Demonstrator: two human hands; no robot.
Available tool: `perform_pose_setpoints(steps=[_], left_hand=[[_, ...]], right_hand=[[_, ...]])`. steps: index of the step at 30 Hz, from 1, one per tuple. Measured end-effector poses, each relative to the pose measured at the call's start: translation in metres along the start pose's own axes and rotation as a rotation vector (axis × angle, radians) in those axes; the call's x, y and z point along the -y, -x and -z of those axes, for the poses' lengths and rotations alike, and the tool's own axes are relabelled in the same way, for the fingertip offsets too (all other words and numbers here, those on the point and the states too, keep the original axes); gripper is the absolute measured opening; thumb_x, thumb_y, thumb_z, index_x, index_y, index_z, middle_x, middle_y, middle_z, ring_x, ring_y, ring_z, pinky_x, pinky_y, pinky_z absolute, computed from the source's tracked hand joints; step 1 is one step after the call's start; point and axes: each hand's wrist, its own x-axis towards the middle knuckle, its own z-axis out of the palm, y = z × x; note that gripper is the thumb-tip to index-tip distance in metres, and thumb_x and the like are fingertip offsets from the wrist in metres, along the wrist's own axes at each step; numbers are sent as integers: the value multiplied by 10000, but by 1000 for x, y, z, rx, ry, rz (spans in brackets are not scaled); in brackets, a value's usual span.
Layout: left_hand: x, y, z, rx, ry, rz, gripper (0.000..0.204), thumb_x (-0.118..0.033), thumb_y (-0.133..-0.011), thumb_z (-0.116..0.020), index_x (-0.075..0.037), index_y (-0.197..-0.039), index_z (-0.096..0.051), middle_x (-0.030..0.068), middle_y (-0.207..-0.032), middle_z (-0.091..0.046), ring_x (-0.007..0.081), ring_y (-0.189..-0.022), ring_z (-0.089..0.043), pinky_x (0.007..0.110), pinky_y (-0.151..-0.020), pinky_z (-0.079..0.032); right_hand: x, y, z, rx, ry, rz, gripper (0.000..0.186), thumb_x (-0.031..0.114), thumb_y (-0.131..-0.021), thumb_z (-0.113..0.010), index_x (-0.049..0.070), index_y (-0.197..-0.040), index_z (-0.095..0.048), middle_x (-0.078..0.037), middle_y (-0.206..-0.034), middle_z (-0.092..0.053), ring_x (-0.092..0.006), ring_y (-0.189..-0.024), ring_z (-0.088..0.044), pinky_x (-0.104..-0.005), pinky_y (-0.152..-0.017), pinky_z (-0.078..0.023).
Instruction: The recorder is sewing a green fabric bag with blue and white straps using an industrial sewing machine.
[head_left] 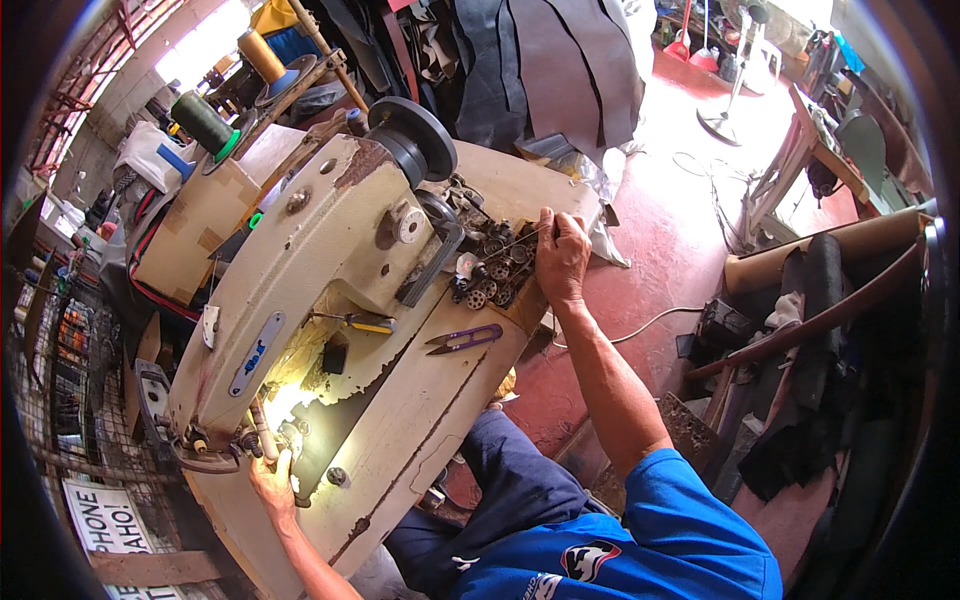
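Note:
A cream sewing machine [250, 310] with chipped paint and a black handwheel [413, 140] stands on a worn table [420, 420]. My left hand [275, 480] is at the lit needle area, fingers bent against small metal parts [290, 437]; what they hold is hidden. My right hand [560, 255] is closed at the table's right end, beside a heap of metal bobbins and cases [485, 280], with a thin line at its fingertips that I cannot make out. Purple thread snips [465, 338] and a yellow-handled screwdriver [368, 323] lie nearby.
Green [203, 128] and gold [262, 58] thread cones stand behind the machine. Dark leather pieces [565, 70] hang at the back. Rolled material [825, 250], a wooden bench [805, 140] and a stand [728, 110] are at right. A cable [640, 330] crosses the red floor.

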Motion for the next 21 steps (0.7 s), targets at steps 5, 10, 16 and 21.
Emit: perform_pose_setpoints(steps=[5, 10, 16, 21], left_hand=[[9, -3, 1, 12, -18, -118, 128, -37, -832, -648, -34, -950, -600, -32, -733, -510, 50, -570, -448, 218, -447, -340], [-17, 4, -3, 28, 7, 37, 139, -29, -829, -649, -22, -958, -598, -26, -744, -516, 58, -620, -458, 227, -532, -370], [-9, 3, -2, 6, 15, -67, 123, -66, -815, -668, -24, -908, -600, -10, -673, -534, 68, -485, -443, 236, -405, -336], [-3, 0, -2, 8, -7, -92, 127, -79, -816, -672, -28, -907, -600, -8, -661, -528, 71, -470, -440, 239, -397, -335]], right_hand=[[0, 0, -2, 0, -7, -3, 318, 198, -905, -585, 1, -664, -519, -159, -647, -530, -331, -718, -512, -428, -662, -412], [-4, 0, -1, 3, 2, 4, 314, 197, -902, -590, 3, -665, -520, -160, -642, -525, -330, -714, -509, -426, -659, -412], [0, 0, -1, 6, 2, -6, 308, 191, -900, -594, 3, -667, -522, -159, -644, -531, -330, -716, -511, -423, -659, -414], [-2, 1, -2, -6, -8, -2, 304, 197, -901, -593, -1, -677, -533, -164, -654, -541, -332, -730, -522, -429, -662, -418]])
